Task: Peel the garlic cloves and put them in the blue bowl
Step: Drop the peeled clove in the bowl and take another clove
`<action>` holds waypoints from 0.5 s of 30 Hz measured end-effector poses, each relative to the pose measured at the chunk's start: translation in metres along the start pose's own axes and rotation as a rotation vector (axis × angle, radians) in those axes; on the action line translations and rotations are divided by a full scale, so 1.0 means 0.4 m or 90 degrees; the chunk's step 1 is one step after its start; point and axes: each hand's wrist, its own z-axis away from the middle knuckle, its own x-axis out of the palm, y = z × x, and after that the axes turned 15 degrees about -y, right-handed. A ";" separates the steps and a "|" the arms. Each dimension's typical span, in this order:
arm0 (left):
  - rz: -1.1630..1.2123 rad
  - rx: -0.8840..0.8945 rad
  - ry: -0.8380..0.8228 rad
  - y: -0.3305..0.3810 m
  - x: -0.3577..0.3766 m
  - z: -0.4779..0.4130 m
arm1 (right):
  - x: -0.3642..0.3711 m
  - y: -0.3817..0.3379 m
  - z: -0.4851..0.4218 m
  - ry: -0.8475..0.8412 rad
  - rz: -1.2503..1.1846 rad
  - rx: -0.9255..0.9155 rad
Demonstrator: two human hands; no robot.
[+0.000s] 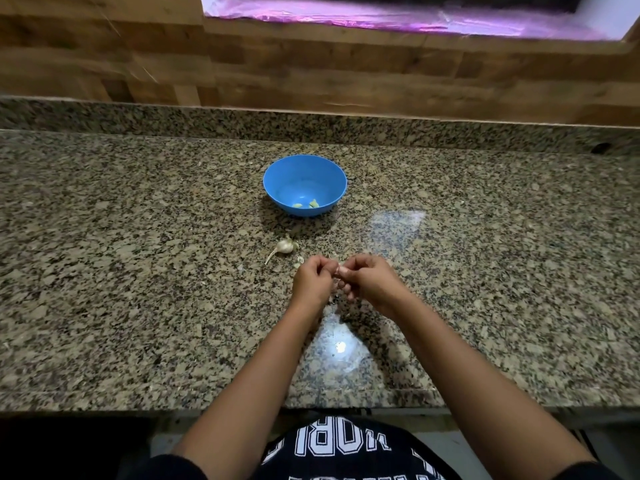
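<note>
Our left grip [313, 278] and our right grip [372, 280] met above the near middle of the worktop [121, 271]. Both had their fingers curled in, pinching one small garlic clove [342, 270] between them. The fingertips hid most of it, so we could not tell how much skin it carried.

The worktop was speckled brown-and-black granite, running the full width of our view, with a raised granite lip along its back edge. Two pale glares lay on the polish, one under our wrists and one to the right of the bowl. Behind it rose a wall of patchwork wooden blocks [104, 64]. At the upper right was a window opening [398, 15] lined with shiny pink-purple film.

A garlic bulb [285, 245] lay on the granite just beyond and to the left of the left grip, not touching it, its stalk pointing to the near left. Papery skin scraps [299, 260] lay between the bulb and that grip. The blue bowl [277, 188] stood farther back, well apart from both grips and slightly to their left.

We counted one bowl, two peeled cloves [304, 204] lying close together in its bottom, one bulb, and one clove in our grips. A black shirt [332, 445] with white letters showed at the bottom edge.
</note>
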 end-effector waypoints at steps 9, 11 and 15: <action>0.150 -0.058 -0.025 0.021 -0.003 -0.015 | -0.005 0.018 -0.010 0.126 0.340 -0.077; 0.156 -0.047 -0.020 0.019 -0.006 -0.015 | -0.012 0.012 -0.008 0.090 0.238 0.002; 0.147 -0.023 -0.018 0.023 -0.026 -0.011 | -0.014 0.011 0.004 0.050 0.205 0.044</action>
